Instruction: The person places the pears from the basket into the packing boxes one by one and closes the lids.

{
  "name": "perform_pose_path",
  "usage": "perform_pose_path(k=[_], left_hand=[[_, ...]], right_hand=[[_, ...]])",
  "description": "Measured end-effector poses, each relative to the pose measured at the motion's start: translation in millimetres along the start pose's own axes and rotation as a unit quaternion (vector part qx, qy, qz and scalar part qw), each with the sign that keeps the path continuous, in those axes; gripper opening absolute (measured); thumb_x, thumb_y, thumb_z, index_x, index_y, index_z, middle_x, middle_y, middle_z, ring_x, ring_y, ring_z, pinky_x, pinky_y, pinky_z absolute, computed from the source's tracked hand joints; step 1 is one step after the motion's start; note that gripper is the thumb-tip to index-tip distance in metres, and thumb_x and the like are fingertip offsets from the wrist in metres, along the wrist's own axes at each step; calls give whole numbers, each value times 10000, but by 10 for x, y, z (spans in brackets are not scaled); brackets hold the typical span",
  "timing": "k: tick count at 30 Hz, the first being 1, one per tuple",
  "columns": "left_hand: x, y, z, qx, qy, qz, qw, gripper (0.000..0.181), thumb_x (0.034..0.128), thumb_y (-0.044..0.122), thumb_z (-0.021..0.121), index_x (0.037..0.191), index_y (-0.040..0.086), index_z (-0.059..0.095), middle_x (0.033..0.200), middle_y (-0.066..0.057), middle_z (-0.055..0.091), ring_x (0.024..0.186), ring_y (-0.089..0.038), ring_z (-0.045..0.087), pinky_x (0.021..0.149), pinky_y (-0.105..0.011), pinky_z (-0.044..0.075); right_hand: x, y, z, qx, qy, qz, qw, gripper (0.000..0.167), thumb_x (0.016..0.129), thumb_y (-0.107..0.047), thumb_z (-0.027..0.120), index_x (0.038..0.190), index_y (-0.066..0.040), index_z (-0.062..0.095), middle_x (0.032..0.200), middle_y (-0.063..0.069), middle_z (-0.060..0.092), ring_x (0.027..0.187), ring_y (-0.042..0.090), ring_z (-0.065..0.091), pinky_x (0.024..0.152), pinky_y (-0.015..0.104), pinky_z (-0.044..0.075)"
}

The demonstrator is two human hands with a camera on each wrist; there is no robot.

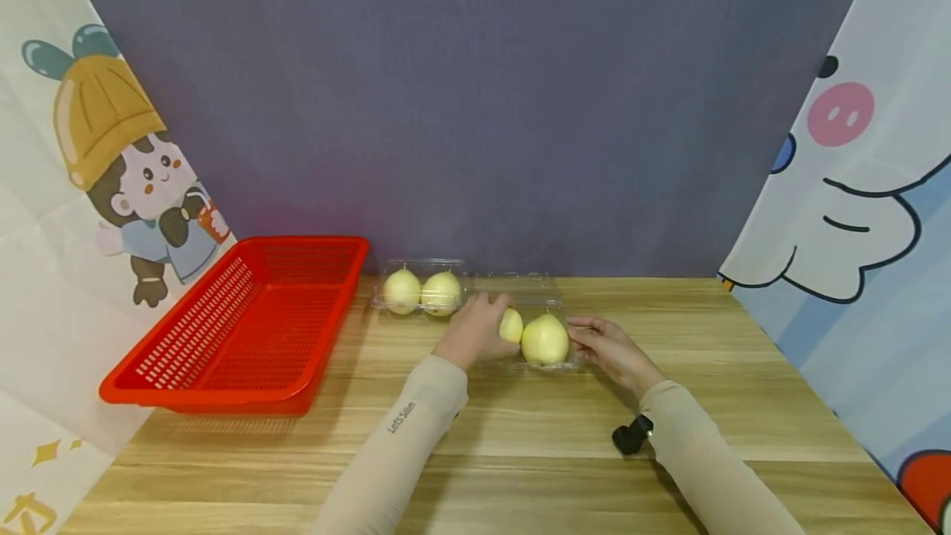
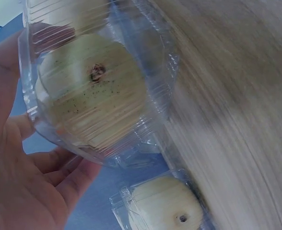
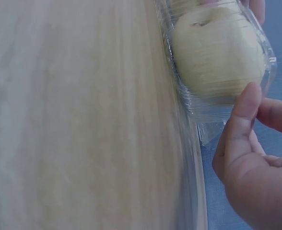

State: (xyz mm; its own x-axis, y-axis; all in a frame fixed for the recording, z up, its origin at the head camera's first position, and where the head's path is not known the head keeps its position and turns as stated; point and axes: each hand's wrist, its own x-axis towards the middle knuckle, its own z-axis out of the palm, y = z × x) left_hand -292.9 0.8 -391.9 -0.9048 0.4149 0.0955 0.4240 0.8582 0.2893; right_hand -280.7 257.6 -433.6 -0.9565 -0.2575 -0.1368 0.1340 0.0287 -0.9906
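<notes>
A clear plastic clamshell box (image 1: 520, 367) holds two pale yellow pears, and its lid (image 1: 516, 289) stands raised behind them. My left hand (image 1: 479, 330) grips the box's left end, partly covering the left pear (image 1: 511, 326). In the left wrist view the thumb lies over the top edge by a pear (image 2: 93, 91) and the fingertips (image 2: 86, 175) touch the box underneath. At the other end, beside the right pear (image 1: 546, 341), my right hand (image 1: 611, 351) pinches the box's edge between thumb and fingers, also seen in the right wrist view.
Just behind on the left, another clear box (image 1: 425, 264) contains two pears (image 1: 402, 291). A red perforated basket (image 1: 315, 386) stands at the left of the wooden table (image 1: 535, 477). A grey-blue backdrop rises behind, with printed cloth on both sides.
</notes>
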Motion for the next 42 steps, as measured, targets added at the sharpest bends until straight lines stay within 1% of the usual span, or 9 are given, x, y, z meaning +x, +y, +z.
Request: perform_pose_path(k=[5, 11, 20, 23, 28, 33, 36, 40, 42], left_hand=[[21, -5, 20, 71, -76, -25, 9999, 753, 763, 419, 855, 1404, 181, 541, 1366, -182, 513, 1237, -344, 518, 981, -509, 494], [30, -11, 47, 238, -91, 8, 9997, 763, 763, 438, 855, 1414, 182, 550, 1419, -169, 476, 1257, -353, 504, 986, -505, 495], [10, -21, 44, 174, -45, 110, 9998, 762, 772, 436, 855, 1416, 176, 543, 1394, -163, 492, 1233, -342, 520, 990, -489, 496], [-15, -29, 32, 58, -11, 148, 9999, 757, 774, 421, 858, 1413, 168, 541, 1371, -162, 504, 1215, -337, 529, 983, -479, 501], [-40, -54, 16, -148, -42, 172, 9997, 721, 789, 408, 844, 1407, 188, 545, 1354, -135, 510, 1198, -307, 532, 968, -466, 509], [-65, -86, -18, -463, 33, 212, 9987, 664, 799, 397, 828, 1376, 191, 572, 1318, -105, 530, 1167, -275, 540, 951, -437, 511], [-77, -122, -38, -770, 38, 215, 9968, 635, 827, 406, 812, 1372, 184, 574, 1347, -103, 526, 1193, -282, 540, 964, -437, 504], [-87, -180, -61, -1106, 19, 209, 9936, 605, 868, 405, 780, 1384, 174, 564, 1429, -109, 490, 1268, -304, 505, 1016, -483, 470], [-90, -208, -71, -1227, 82, 249, 9921, 582, 883, 383, 768, 1379, 153, 570, 1442, -108, 488, 1283, -307, 492, 1038, -500, 447]], right_hand=[[2, -6, 2, -9, 24, 6, 10000, 526, 1047, -106, 530, 1455, 146, 313, 1012, 43, 590, 817, 84, 578, 711, 196, 533], [2, -4, 5, -14, 74, 41, 10000, 522, 1046, -108, 534, 1455, 138, 322, 1022, 44, 590, 820, 86, 582, 717, 198, 534], [-4, -3, 4, 21, 90, 49, 9999, 519, 1047, -98, 525, 1462, 134, 316, 1041, 46, 588, 825, 84, 583, 719, 197, 534], [-6, -4, 6, 12, 86, 46, 10000, 510, 1050, -91, 515, 1463, 133, 317, 1049, 48, 584, 832, 88, 582, 723, 199, 534], [-7, 2, 5, -11, 81, 53, 10000, 510, 1051, -98, 518, 1462, 131, 320, 1055, 51, 577, 840, 92, 581, 732, 205, 536], [-11, 5, 2, -10, 56, 37, 10000, 518, 1051, -113, 525, 1463, 126, 321, 1060, 50, 576, 840, 92, 582, 734, 206, 536], [-14, 3, 2, -7, 37, 31, 10000, 520, 1051, -114, 524, 1465, 125, 318, 1061, 50, 577, 839, 93, 583, 733, 207, 537], [-14, 3, 3, 6, 26, 20, 10000, 522, 1051, -110, 524, 1465, 128, 314, 1058, 49, 578, 837, 91, 584, 731, 205, 536], [-12, 6, 2, 14, 20, 9, 10000, 526, 1050, -110, 525, 1465, 130, 310, 1057, 49, 578, 836, 90, 584, 731, 204, 536]])
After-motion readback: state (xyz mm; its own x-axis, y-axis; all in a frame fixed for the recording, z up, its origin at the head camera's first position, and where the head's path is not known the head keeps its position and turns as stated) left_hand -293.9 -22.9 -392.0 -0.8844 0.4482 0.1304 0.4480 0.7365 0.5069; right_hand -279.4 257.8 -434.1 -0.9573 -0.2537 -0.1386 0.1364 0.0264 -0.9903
